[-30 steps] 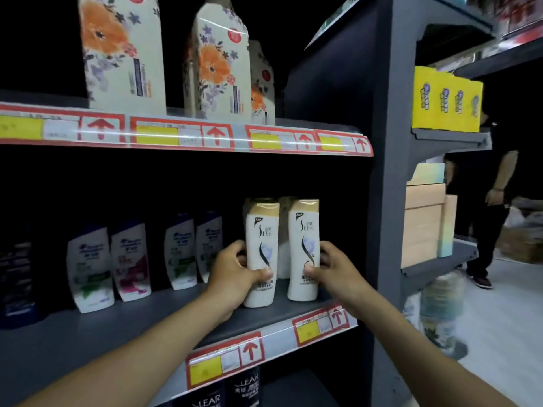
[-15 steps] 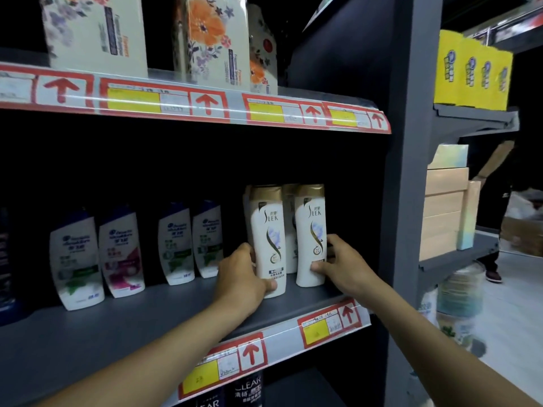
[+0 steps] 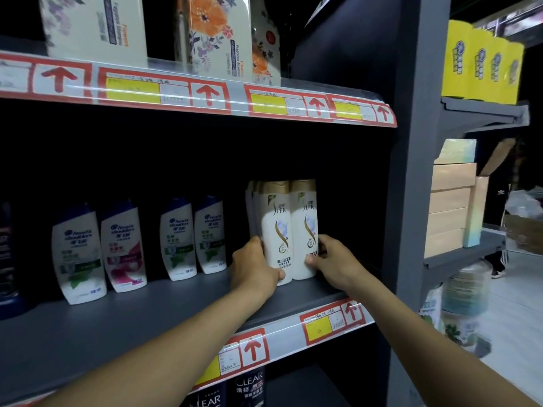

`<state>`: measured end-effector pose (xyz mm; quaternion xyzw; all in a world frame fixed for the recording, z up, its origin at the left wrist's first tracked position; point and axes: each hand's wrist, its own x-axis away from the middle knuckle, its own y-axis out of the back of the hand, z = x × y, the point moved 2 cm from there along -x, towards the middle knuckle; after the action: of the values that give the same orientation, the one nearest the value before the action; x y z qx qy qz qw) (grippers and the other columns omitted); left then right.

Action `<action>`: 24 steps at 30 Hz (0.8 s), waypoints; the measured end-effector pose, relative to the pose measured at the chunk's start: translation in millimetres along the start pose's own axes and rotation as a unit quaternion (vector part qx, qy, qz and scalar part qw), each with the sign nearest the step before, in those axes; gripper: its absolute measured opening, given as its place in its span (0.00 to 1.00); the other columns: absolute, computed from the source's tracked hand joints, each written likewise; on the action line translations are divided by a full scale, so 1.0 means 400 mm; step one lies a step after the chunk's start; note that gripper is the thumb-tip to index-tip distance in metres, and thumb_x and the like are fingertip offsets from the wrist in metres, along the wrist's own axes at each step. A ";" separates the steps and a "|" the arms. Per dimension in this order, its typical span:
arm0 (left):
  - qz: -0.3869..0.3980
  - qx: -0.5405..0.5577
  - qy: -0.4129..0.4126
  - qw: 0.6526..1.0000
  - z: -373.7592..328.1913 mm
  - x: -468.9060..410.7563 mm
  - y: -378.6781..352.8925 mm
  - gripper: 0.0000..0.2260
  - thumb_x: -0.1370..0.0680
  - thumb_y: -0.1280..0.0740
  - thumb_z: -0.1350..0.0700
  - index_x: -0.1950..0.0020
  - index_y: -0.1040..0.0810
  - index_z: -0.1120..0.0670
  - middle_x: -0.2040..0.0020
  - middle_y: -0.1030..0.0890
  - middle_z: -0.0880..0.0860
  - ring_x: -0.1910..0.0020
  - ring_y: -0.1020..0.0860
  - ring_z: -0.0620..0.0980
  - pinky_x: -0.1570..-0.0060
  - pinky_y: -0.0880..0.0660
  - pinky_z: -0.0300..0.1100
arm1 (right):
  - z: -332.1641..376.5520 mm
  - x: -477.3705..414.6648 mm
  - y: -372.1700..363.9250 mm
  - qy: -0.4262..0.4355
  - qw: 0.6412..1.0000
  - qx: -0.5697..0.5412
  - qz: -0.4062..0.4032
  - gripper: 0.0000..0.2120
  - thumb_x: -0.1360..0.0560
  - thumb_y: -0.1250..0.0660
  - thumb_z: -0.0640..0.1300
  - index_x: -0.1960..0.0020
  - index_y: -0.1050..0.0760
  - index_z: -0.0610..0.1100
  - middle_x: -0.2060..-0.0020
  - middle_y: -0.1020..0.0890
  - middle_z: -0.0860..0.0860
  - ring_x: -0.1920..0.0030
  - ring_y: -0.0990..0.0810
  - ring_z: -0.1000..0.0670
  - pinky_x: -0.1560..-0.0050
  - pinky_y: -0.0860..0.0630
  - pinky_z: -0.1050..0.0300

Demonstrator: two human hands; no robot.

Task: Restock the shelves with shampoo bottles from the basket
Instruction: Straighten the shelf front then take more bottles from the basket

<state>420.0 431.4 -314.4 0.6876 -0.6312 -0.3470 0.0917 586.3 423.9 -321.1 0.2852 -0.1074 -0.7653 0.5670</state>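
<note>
We reach both bare forearms up and away from the near bottom edge, converging toward the middle. Our left hand (image 3: 254,267) is turned palm-right, its thumb tip showing at the front and its fingers (image 3: 255,241) curled out of view behind. Our right hand (image 3: 333,261) mirrors it palm-left, thumb forward, fingers bent inward. The hands sit near each other, not touching.

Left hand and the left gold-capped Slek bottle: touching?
Touching. The head view shows the left hand wrapped round the lower left Slek bottle, thumb across its front.
</note>
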 end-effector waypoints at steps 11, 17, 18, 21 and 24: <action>0.041 -0.204 -0.069 0.976 -0.016 0.059 0.097 0.19 0.22 0.36 0.49 0.36 0.34 0.57 0.40 0.27 0.58 0.43 0.27 0.57 0.53 0.28 0.47 | 0.103 0.162 0.013 0.045 0.955 0.285 -0.069 0.25 0.22 0.36 0.48 0.28 0.37 0.42 0.34 0.34 0.43 0.35 0.31 0.42 0.39 0.28 0.50; 0.022 -0.358 -0.232 0.904 0.054 0.279 0.235 0.28 0.19 0.46 0.45 0.23 0.48 0.54 0.23 0.45 0.58 0.23 0.49 0.58 0.26 0.49 0.50 | 0.192 0.410 -0.134 0.120 0.931 0.345 -0.025 0.29 0.19 0.43 0.51 0.23 0.46 0.41 0.25 0.44 0.39 0.24 0.47 0.40 0.25 0.46 0.49; 0.019 -0.382 -0.255 0.888 0.077 0.332 0.259 0.29 0.19 0.46 0.45 0.22 0.50 0.54 0.22 0.48 0.59 0.23 0.52 0.58 0.26 0.53 0.51 | 0.202 0.458 -0.169 0.122 0.930 0.345 -0.008 0.30 0.19 0.44 0.53 0.22 0.49 0.42 0.23 0.48 0.39 0.23 0.51 0.41 0.24 0.50 0.49; 0.024 -0.432 -0.290 0.853 0.174 0.510 0.331 0.29 0.20 0.44 0.46 0.22 0.47 0.56 0.22 0.45 0.60 0.23 0.50 0.59 0.26 0.51 0.55 | 0.216 0.612 -0.280 0.135 0.930 0.340 0.034 0.31 0.19 0.45 0.53 0.22 0.52 0.41 0.22 0.52 0.40 0.22 0.57 0.42 0.24 0.55 0.47; 0.061 -0.459 -0.258 0.848 0.315 0.693 0.396 0.29 0.21 0.41 0.46 0.23 0.43 0.57 0.24 0.41 0.62 0.24 0.45 0.61 0.26 0.46 0.58 | 0.209 0.774 -0.399 0.124 0.939 0.308 0.089 0.30 0.18 0.45 0.50 0.22 0.52 0.43 0.22 0.53 0.42 0.22 0.57 0.42 0.24 0.55 0.47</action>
<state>207.5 183.0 -418.6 0.4128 -0.4413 -0.7561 0.2515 350.6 176.3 -428.1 0.5281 -0.2913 -0.5997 0.5260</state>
